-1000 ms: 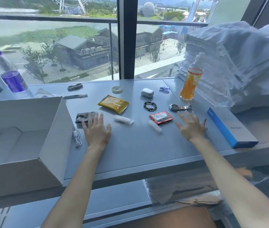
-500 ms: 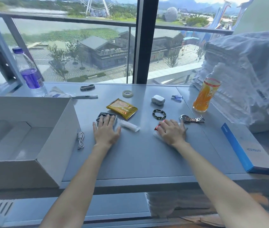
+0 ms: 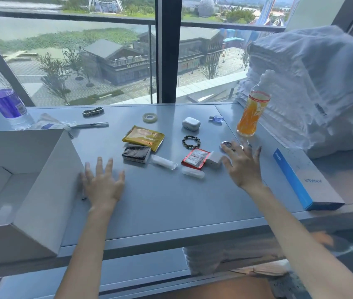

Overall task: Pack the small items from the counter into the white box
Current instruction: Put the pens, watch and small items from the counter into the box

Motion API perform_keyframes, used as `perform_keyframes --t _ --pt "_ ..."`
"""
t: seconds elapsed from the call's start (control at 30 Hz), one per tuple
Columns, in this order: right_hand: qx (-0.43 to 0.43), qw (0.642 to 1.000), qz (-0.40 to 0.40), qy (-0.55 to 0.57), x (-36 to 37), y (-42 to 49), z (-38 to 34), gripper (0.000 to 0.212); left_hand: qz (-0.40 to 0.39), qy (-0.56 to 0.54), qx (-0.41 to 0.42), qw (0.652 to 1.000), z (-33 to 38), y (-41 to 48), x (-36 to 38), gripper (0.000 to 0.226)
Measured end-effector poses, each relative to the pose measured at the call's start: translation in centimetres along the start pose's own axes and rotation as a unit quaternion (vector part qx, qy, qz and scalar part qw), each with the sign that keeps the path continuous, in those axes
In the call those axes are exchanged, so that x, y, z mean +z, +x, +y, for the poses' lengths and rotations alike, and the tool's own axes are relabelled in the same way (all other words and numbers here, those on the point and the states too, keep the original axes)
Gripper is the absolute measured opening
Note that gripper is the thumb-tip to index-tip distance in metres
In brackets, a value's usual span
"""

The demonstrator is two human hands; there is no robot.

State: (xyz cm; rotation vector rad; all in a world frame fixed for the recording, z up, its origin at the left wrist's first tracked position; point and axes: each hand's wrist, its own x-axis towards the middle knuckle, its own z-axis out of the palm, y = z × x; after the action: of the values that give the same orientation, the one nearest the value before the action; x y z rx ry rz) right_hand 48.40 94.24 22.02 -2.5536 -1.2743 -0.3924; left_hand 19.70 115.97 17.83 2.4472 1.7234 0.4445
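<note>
Both hands are out over the grey counter (image 3: 160, 203) with fingers straight and spread, and neither grips anything. Our left hand (image 3: 103, 184) is palm down just beside the right wall of the white box (image 3: 48, 180), which stands open at the counter's left end. We cannot tell whether the little-finger side touches the cardboard. Our right hand (image 3: 243, 167) reaches over a metal watch (image 3: 227, 145) — the fingers cover its strap, the dial shows beside the index finger, and we cannot tell whether they touch it.

Between the hands lie the small items. A yellow packet (image 3: 143, 137) lies against a dark packet (image 3: 136, 153) just in front of it, and a white tube (image 3: 163, 162) lies just right of the dark one. A red sachet (image 3: 196, 158) has a white capsule case (image 3: 192, 172) in front of it and a small white block (image 3: 214, 160) at its right edge, near our right thumb. Farther back we see a bead bracelet (image 3: 191, 142), a white earbud case (image 3: 191, 123), a tape roll (image 3: 149, 117) and a tiny blue bottle (image 3: 217, 119).

Toward the window on the left are a chain bracelet (image 3: 93, 111), a pen (image 3: 93, 125), a crumpled wrapper (image 3: 48, 124) — and a water bottle (image 3: 5, 100) with a purple label. At the right stand an orange drink bottle (image 3: 251, 113), a blue-edged box (image 3: 307, 180) and a pile of white towels (image 3: 311, 83).
</note>
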Motion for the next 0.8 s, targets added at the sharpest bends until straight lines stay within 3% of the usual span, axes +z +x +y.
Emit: perform_keyframes --t 0.1,0.23,0.43,0.6,0.8 --pt "0.039 0.999 -0.026 -0.013 -1.3 -0.3 3.3 0.042 -0.054 0.03 0.007 0.998 1.1 0.3 0.8 0.059" --pt "0.058 0.997 -0.042 0.001 -2.3 -1.4 5.8 0.044 -0.087 0.029 0.013 0.996 3.8 1.1 1.2 0.062" --pt "0.056 0.996 -0.055 0.032 -2.2 -3.5 6.0 0.045 0.001 0.042 0.003 0.999 3.3 0.2 -0.1 0.056" --pt "-0.021 0.995 -0.086 0.055 -0.1 -3.4 1.2 0.044 -0.018 0.063 -0.025 0.998 0.6 -0.9 -0.2 0.058" --pt "-0.124 0.985 -0.077 0.088 1.5 -1.3 -6.2 0.047 -0.007 0.002 -0.012 1.0 -1.0 -2.1 -0.6 0.058"
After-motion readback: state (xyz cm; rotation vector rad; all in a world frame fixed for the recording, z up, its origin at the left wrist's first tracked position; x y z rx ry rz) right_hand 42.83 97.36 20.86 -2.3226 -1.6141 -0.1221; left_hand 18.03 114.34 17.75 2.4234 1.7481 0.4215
